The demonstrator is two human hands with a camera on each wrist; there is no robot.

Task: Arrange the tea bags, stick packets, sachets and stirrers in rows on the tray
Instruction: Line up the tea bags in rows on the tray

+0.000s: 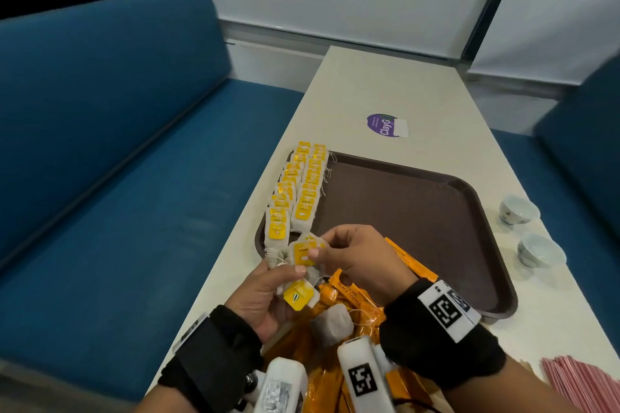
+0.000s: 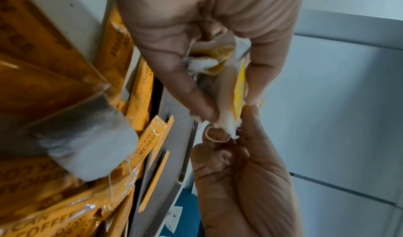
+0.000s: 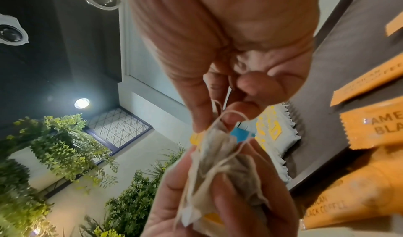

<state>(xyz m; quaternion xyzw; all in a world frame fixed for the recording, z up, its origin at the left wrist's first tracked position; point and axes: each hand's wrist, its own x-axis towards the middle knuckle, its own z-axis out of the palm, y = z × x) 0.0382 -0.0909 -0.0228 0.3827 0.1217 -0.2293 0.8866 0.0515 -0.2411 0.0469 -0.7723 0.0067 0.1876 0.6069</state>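
Between both hands, right fingers [image 1: 318, 246] pinch one tea bag [image 1: 303, 253]; left fingers [image 1: 295, 270] grip the tangled bunch [image 3: 218, 171]; we judge snagged strings could drag extras across the tray [image 1: 419, 211] rows [image 1: 302, 188].

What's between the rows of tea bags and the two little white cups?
Only the bare brown floor of the tray, seen from the head view, lies between the tea bag rows and the cups.

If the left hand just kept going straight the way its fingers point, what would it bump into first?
Most likely the two rows of tea bags on the tray's left edge. The left hand, gripping a bunch of tea bags, points up that way. Depth is hard to judge here.
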